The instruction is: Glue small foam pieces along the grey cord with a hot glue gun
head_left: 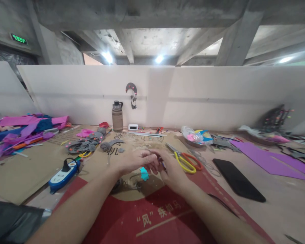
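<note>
My left hand (pixel 138 160) and my right hand (pixel 169 166) meet over the cardboard in the middle of the table. Fingers of both are curled together, and a small dark thing seems to be between them, too hidden to name. Just below the fingers lies a turquoise piece with a scalloped edge (pixel 144 174). Grey cord-like bits (pixel 137 185) rest near it on the cardboard. Right of my right hand are scissors with one yellow and one orange handle (pixel 185 162), blades apart. Under my forearms spreads a red printed sheet (pixel 152 206).
A blue and white power strip (pixel 64 177) lies left, near grey felt pieces (pixel 86 144). Behind stand a bottle (pixel 117 117) and a small white clock (pixel 133 127). To the right are a black phone (pixel 237 179), a filled bowl (pixel 197 137) and purple sheets (pixel 266 159).
</note>
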The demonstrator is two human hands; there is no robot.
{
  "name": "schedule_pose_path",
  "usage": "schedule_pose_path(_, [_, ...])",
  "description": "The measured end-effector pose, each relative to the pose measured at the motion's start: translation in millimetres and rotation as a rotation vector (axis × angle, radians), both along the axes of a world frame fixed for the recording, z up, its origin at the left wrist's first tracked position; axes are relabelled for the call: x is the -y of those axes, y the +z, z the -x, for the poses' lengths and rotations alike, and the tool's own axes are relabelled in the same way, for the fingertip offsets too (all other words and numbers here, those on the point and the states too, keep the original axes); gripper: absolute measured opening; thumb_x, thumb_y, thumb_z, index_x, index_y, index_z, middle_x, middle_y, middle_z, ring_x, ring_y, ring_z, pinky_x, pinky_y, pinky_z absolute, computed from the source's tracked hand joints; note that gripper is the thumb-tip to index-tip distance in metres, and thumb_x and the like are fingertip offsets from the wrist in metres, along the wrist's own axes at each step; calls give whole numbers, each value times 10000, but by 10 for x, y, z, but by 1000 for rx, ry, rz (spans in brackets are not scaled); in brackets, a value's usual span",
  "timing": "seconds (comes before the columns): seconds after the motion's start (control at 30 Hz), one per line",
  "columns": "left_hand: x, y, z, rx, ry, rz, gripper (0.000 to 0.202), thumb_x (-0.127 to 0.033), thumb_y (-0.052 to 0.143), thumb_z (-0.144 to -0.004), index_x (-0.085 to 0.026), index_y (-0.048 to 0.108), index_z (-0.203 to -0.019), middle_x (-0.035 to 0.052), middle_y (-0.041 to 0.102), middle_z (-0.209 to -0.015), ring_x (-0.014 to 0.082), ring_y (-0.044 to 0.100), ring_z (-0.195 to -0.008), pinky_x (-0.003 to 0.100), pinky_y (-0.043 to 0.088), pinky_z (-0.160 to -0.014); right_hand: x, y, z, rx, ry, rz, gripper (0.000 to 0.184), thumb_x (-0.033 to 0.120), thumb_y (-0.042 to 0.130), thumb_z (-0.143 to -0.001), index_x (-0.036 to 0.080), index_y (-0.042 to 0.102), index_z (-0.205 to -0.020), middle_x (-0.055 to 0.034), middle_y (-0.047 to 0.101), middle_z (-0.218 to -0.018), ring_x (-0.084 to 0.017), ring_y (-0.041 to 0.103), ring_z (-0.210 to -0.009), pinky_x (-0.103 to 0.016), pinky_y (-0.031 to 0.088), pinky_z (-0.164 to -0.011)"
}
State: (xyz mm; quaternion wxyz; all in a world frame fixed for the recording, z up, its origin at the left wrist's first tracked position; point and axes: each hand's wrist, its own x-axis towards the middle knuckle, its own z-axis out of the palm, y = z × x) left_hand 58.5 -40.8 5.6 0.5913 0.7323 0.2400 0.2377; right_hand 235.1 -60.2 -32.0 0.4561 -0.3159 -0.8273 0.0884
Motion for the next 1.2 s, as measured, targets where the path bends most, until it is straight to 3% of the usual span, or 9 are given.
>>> schedule_pose_path(0.13, [-8,-10,-6,39,82,11,442,-549,527,-767,-123,631,-822,80,647,-787,151,600,-695,276,449,-666,-30,-24,4,-33,-69,-18,362,113,423,-823,205,467,-1171,-85,583,-1057,-190,545,-963,-350,459,-820])
schedule_pose_path(0.3, [-56,-82,5,70,272,9,348,-479,605,-722,-134,620,-762,40,630,-713,109,536,-584,257,418,-603,-39,-15,-7,-43,-118,-15,192,218,383,-897,218,557,-979,-55,613,-900,-177,571,-838,-313,454,-751])
schedule_pose_path(0.67, [-29,-193,-137,87,405,2,326,-467,607,-715,-141,603,-689,1,575,-603,101,498,-525,245,405,-545,-79,-47,-8,6,-254,153,316,335,316,-922,203,503,-704,-20,545,-660,-159,496,-613,-274,369,-579])
schedule_pose_path(0.83, [-29,-195,-163,255,463,2,326,-399,732,-602,-137,627,-765,10,607,-652,113,537,-566,248,435,-563,-62,-30,92,-59,-200,232,223,326,341,-914,201,504,-828,-19,573,-723,-158,523,-655,-272,394,-604])
schedule_pose_path(1.2, [-62,-78,-71,386,556,-11,279,-356,747,-598,-150,574,-669,5,596,-577,120,539,-537,256,419,-557,-103,232,322,-159,-138,386,262,309,355,-893,178,445,-1101,-42,631,-806,-176,605,-741,-314,463,-669])
